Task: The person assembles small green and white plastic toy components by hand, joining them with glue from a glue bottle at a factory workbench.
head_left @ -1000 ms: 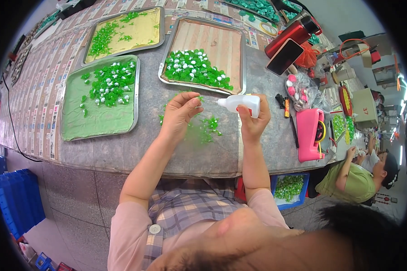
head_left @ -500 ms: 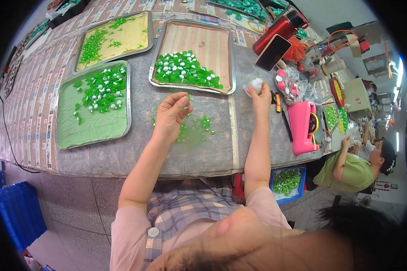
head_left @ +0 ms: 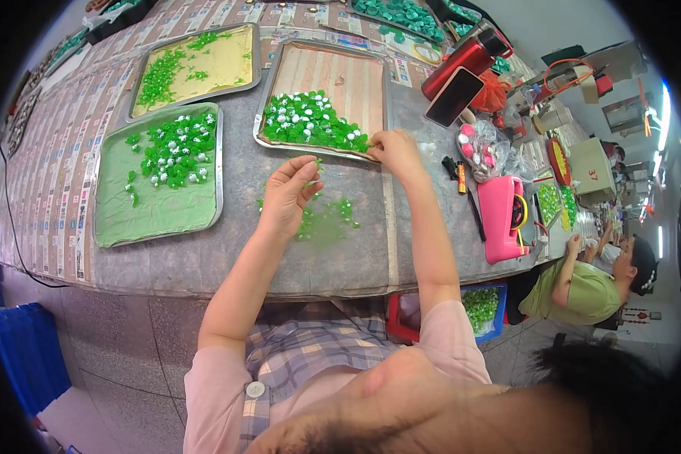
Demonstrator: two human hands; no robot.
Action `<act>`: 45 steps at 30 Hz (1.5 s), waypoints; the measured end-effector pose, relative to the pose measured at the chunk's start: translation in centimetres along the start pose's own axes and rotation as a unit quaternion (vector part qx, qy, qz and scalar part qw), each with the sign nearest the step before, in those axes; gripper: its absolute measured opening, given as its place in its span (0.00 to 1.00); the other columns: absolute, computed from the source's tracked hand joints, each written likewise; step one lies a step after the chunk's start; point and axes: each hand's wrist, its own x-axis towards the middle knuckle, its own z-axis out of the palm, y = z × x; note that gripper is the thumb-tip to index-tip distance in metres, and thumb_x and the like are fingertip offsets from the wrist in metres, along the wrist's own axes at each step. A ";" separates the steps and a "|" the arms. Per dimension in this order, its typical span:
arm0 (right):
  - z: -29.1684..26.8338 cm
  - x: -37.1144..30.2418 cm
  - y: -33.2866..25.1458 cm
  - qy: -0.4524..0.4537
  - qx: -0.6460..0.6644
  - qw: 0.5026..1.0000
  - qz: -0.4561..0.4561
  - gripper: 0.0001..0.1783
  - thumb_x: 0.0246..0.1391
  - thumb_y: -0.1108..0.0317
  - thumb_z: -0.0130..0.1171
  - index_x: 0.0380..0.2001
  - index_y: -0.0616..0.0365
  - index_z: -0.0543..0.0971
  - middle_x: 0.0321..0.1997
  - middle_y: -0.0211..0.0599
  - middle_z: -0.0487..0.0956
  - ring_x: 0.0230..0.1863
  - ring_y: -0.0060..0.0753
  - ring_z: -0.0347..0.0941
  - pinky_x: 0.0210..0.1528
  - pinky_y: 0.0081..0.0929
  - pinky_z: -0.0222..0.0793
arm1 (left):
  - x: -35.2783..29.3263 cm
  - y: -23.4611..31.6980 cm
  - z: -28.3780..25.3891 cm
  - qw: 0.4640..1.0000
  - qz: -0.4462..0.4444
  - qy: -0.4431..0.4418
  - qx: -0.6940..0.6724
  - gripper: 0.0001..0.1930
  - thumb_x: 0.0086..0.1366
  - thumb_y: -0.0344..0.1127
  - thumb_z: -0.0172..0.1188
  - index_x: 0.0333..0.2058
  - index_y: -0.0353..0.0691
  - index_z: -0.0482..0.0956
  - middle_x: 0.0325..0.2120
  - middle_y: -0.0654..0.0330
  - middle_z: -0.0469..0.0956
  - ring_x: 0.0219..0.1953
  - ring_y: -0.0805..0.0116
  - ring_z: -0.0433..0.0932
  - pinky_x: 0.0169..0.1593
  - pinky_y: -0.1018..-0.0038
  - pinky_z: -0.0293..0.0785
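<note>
My left hand is raised over the table, thumb and fingertips pinched on a small green piece. Below it, loose green pieces lie on the grey table cover. My right hand reaches to the near right corner of the pink-lined tray, fingers closed together at the rim; what they hold, if anything, is hidden. A heap of green pieces with white round beads fills the near part of that tray. To the right of my hand, a small white wad rests on the table.
Left of it stand a green-lined tray and a yellow-lined tray, both with green pieces. On the right are a phone, a red flask, a lighter and a pink tape dispenser. Another person sits further right.
My right hand has let go of the white wad and moved left to the pink-lined tray's near corner. The left hand stays almost in place, still pinching the green piece.
</note>
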 end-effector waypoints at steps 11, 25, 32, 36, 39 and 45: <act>-2.1 -4.0 -4.1 -0.088 0.582 0.808 0.024 0.11 0.39 0.74 0.55 0.31 0.64 0.74 0.28 0.30 0.74 0.32 0.19 0.69 0.35 0.16 0.64 | -0.8 0.2 0.6 0.999 -0.030 -0.042 0.017 0.06 0.51 0.30 0.54 0.30 0.41 0.71 0.27 0.63 0.73 0.31 0.75 0.72 0.36 0.79 0.69; 0.3 -5.7 -6.5 -0.026 0.716 0.695 0.054 0.11 0.42 0.75 0.54 0.33 0.66 0.71 0.31 0.35 0.74 0.33 0.20 0.69 0.35 0.15 0.65 | -0.7 -0.4 1.0 0.998 -0.018 -0.034 0.057 0.05 0.52 0.28 0.52 0.30 0.39 0.70 0.29 0.61 0.73 0.32 0.75 0.72 0.37 0.79 0.69; 0.3 -5.9 -7.3 0.029 0.730 0.682 0.041 0.10 0.40 0.77 0.55 0.30 0.64 0.71 0.29 0.33 0.74 0.31 0.19 0.69 0.34 0.14 0.64 | -0.6 -0.6 0.8 0.998 -0.010 -0.012 0.060 0.06 0.51 0.30 0.55 0.29 0.38 0.72 0.26 0.64 0.72 0.30 0.76 0.70 0.36 0.78 0.69; 0.3 -5.9 -7.5 0.027 0.718 0.694 0.046 0.09 0.40 0.77 0.56 0.29 0.64 0.72 0.28 0.31 0.74 0.30 0.18 0.69 0.33 0.13 0.64 | -0.6 -0.6 0.8 0.998 -0.011 -0.012 0.062 0.06 0.51 0.30 0.55 0.29 0.37 0.72 0.26 0.64 0.72 0.30 0.76 0.70 0.36 0.78 0.69; 0.6 -5.9 -7.6 0.024 0.726 0.685 0.055 0.08 0.39 0.76 0.57 0.28 0.63 0.73 0.26 0.31 0.74 0.29 0.17 0.69 0.32 0.12 0.63 | -0.5 -0.7 0.7 0.997 -0.005 -0.015 0.076 0.06 0.51 0.30 0.55 0.28 0.37 0.72 0.26 0.64 0.72 0.29 0.77 0.70 0.35 0.79 0.69; 1.3 -6.0 -6.9 -0.010 0.755 0.650 0.086 0.08 0.39 0.74 0.58 0.27 0.62 0.74 0.25 0.31 0.74 0.27 0.16 0.68 0.32 0.13 0.63 | -0.4 -1.0 0.5 0.966 0.111 -0.022 0.233 0.04 0.50 0.29 0.56 0.24 0.34 0.73 0.24 0.64 0.72 0.27 0.78 0.71 0.31 0.83 0.67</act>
